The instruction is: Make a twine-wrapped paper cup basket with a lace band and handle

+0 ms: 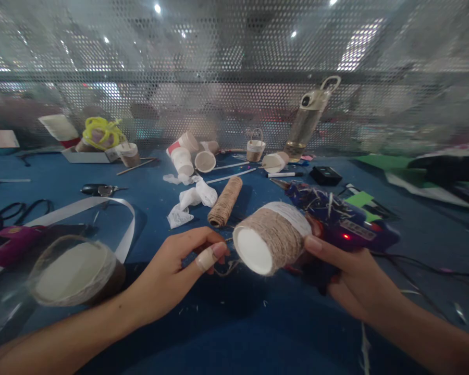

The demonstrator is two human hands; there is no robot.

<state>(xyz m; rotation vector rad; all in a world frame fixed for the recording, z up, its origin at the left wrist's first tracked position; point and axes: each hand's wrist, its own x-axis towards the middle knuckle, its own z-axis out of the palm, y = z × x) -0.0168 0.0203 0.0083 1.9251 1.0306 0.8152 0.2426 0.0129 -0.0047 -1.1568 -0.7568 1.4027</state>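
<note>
A twine-wrapped cup [275, 237] is hovering above the blue table [234, 333], tilting its round white end toward the person and to the left. The right hand [347, 276] is gripping it, thumb pressing its side, the other fingers mostly hiding from where I am standing. The left hand [199, 258] is pinching the twine [229, 239] between thumb and fingertips (a beige strip is circling that thumb), just beside the cup. A roll [225, 202] of cord is lying behind, next to crumpled white plastic [197, 195]. A blue glue gun [324, 205], its red light glowing, is resting beyond the right hand. To the left, a purple tool [17, 242] and a wide cup [76, 273] are sitting near a curling white ribbon [131, 224]. Farther back, a bottle [305, 125] is leaning before the perforated screen [180, 104].
</note>
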